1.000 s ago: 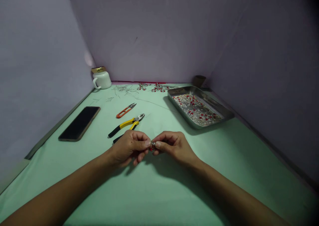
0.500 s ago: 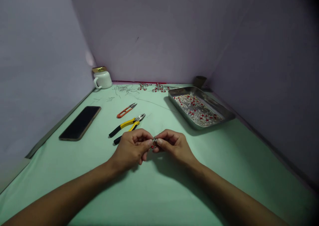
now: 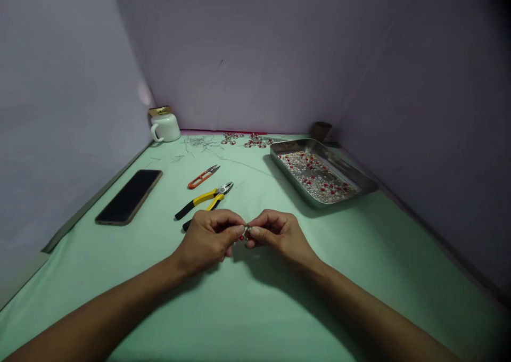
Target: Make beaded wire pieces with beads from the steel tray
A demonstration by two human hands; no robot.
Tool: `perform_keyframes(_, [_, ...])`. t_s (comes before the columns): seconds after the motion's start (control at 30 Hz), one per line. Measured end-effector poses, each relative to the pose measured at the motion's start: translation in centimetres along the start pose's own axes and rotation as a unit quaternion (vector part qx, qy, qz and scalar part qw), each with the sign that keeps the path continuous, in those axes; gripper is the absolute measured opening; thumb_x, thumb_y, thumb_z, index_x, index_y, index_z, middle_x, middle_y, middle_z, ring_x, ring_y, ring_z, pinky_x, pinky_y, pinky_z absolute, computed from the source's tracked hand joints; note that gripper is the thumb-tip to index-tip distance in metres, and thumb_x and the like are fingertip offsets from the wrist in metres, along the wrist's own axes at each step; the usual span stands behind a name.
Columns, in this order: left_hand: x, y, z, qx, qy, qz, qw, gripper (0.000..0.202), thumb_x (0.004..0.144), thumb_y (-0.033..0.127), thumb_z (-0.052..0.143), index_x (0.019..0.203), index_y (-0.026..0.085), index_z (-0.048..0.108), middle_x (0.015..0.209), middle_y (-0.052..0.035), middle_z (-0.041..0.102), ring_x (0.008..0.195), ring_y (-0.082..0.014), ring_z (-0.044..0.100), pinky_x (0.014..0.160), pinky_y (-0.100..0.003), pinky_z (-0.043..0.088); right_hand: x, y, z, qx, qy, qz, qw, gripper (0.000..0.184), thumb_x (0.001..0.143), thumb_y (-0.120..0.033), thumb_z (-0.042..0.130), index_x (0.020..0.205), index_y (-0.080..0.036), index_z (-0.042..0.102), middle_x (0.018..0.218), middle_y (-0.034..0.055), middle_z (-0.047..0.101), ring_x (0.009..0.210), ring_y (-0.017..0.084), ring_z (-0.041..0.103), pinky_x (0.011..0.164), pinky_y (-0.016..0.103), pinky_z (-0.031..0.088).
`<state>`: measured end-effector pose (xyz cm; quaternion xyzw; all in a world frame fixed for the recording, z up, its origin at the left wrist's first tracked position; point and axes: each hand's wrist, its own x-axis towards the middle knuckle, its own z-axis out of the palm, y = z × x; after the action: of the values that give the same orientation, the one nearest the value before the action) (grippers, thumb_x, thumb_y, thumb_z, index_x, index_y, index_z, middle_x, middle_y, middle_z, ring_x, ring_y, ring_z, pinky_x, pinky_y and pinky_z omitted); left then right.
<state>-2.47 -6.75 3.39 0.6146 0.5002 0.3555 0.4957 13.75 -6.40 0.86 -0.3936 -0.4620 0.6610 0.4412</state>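
Note:
Between my fingertips is a small beaded piece (image 3: 241, 238) with a red bead and some silvery or clear ones. My left hand (image 3: 211, 238) pinches it from the left between thumb and forefinger. From the right, my right hand (image 3: 279, 234) pinches the same piece, fingers curled. The two hands nearly touch, held just above the green cloth, and they hide most of the piece. Yellow-and-black pliers (image 3: 205, 197) lie just beyond my left hand, one handle partly covered by it. Orange thread snips (image 3: 203, 177) rest behind the pliers.
A metal tray (image 3: 293, 183) of red, white and gold beads stands at the right. Finished-looking red and clear bead clusters (image 3: 257, 140) and loose wire pieces (image 3: 202, 142) lie at the back. A phone (image 3: 130, 197) and a white mug (image 3: 165, 128) are at the left; a dark cup (image 3: 320, 131) stands behind the tray.
My fingers have shifted slightly on the beaded piece, and its red bead now sits a little lower and further left. Everything else lies as before.

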Motion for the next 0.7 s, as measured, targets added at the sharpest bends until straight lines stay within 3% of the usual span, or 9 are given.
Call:
perform_keyframes(0.13, [0.0, 0.2, -0.2, 0.026, 0.004, 0.045, 0.999, 0.009, 0.071, 0.017, 0.059, 0.067, 0.014, 0.066, 0.038, 0.0056, 0.049, 0.032, -0.0059, 0.042, 0.034, -0.016, 0.033, 0.0, -0.1, 0.1, 0.032, -0.014, 0.020, 0.999, 0.024, 0.055, -0.030, 0.079, 0.063, -0.016, 0.062, 0.058, 0.0005, 0.066, 0.050, 0.012, 0.061, 0.053, 0.025, 0.051])
perform_keyframes(0.27, [0.1, -0.3, -0.4, 0.039, -0.011, 0.119, 0.992, 0.010, 0.073, 0.018, 0.060, 0.067, 0.015, 0.067, 0.043, 0.0044, 0.052, 0.036, -0.0055, 0.045, 0.035, -0.016, 0.035, -0.2, -0.2, 0.3, 0.019, -0.001, -0.010, 1.000, 0.021, 0.057, -0.027, 0.077, 0.068, -0.017, 0.063, 0.059, -0.0008, 0.065, 0.052, 0.012, 0.061, 0.054, 0.025, 0.050])
perform_keyframes(0.47, [0.5, -1.3, -0.2, -0.010, -0.028, 0.091, 0.995, 0.011, 0.074, 0.019, 0.059, 0.068, 0.014, 0.066, 0.049, 0.0026, 0.056, 0.039, -0.0084, 0.051, 0.037, -0.018, 0.042, -0.5, 0.2, 0.3, -0.112, 0.038, -0.108, 0.987, 0.009, 0.065, -0.023, 0.070, 0.065, -0.017, 0.064, 0.057, 0.0009, 0.064, 0.051, 0.012, 0.057, 0.050, 0.025, 0.045])
perform_keyframes(0.57, [0.6, -1.3, -0.2, -0.017, -0.012, 0.123, 0.992, 0.009, 0.072, 0.018, 0.060, 0.069, 0.014, 0.067, 0.054, 0.0012, 0.058, 0.044, -0.0098, 0.054, 0.044, -0.021, 0.047, -0.6, 0.5, 0.2, -0.184, 0.057, -0.188, 0.963, 0.005, 0.068, -0.021, 0.068, 0.066, -0.018, 0.065, 0.058, 0.0013, 0.064, 0.051, 0.012, 0.056, 0.049, 0.025, 0.045])
perform_keyframes(0.7, [0.6, -1.0, -0.2, -0.009, -0.022, 0.159, 0.987, 0.007, 0.072, 0.015, 0.061, 0.069, 0.015, 0.068, 0.065, -0.0024, 0.061, 0.056, -0.0120, 0.057, 0.055, -0.025, 0.049, -0.8, 0.7, 0.3, -0.245, 0.036, -0.302, 0.921, 0.006, 0.072, -0.016, 0.065, 0.067, -0.019, 0.065, 0.066, 0.0033, 0.067, 0.057, 0.014, 0.061, 0.052, 0.026, 0.047])
